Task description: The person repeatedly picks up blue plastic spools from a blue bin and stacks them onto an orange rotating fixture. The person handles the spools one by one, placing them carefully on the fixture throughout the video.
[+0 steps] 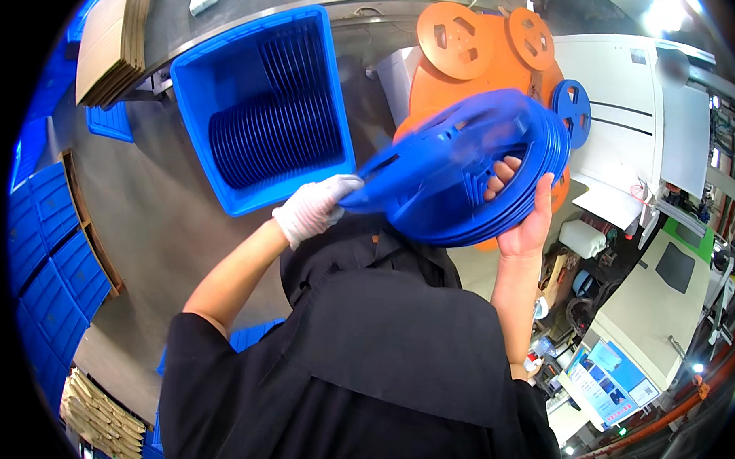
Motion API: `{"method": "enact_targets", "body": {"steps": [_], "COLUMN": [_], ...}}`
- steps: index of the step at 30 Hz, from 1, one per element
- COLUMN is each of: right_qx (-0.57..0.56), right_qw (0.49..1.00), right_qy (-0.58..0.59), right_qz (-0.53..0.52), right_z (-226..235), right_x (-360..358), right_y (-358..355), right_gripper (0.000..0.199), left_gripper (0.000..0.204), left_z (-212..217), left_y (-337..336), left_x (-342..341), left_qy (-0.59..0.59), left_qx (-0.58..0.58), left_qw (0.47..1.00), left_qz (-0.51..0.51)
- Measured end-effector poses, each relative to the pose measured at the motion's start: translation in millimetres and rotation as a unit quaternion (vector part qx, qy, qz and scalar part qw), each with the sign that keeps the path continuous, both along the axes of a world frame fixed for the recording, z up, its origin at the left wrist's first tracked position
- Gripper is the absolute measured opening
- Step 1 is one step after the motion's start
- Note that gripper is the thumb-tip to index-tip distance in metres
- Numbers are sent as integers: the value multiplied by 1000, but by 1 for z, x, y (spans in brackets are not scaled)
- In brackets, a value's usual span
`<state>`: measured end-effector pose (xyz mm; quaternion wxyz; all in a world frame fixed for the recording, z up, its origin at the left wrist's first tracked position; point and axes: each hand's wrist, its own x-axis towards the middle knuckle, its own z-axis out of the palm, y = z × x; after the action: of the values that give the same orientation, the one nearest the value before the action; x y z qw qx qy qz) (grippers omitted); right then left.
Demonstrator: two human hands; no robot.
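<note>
My left hand (311, 209) wears a white glove and is closed on the near-left edge of a blue plastic reel (422, 165), which is tilted and smeared by motion. Under and to the right of that reel is a stack of blue reels (558, 155), held up in front of my body. My bare right hand (523, 227) grips the stack from its right side. Its fingers curl through an opening in the reels, and its thumb lies along the outer rim.
A blue bin (339, 119) holding rows of blue reels stands ahead left. Ahead right, an orange round surface (427, 92) carries orange reels (451, 40) and another blue reel (571, 114). Flattened cardboard (111, 46) lies far left; a white machine (619, 84) stands right.
</note>
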<state>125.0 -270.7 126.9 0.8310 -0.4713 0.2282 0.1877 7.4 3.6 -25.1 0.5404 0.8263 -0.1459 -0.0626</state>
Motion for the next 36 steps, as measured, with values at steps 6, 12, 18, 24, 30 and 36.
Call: {"method": "enact_targets", "body": {"steps": [6, 12, 18, 24, 30, 36], "right_qx": [-12, -5, -9, -31, -46, -78], "right_qw": [1000, 999, 1000, 999, 998, 996], "right_qy": [-4, 12, 25, 28, 33, 36], "right_qz": [4, -32, -10, 7, 1, -17], "right_z": [-15, -23, -26, -27, -28, -30], "right_x": [-8, -14, -17, -17, -20, -29], "right_y": [-26, -30, -19, -17, -19, -29], "right_gripper": [49, 46, 45, 43, 41, 41], "left_gripper": [34, 43, 46, 43, 35, 28], "left_z": [4, -5, -14, -32, -96, -159], "left_y": [29, 47, 46, 48, 63, 91], "left_x": [-27, -44, -50, -57, -48, -10], "left_qy": [341, 374, 369, 344, 345, 319], "left_qx": [-524, -580, -602, -540, -283, -208], "left_qw": [758, 685, 665, 688, 745, 725], "left_qz": [187, 234, 243, 342, 497, 574]}}
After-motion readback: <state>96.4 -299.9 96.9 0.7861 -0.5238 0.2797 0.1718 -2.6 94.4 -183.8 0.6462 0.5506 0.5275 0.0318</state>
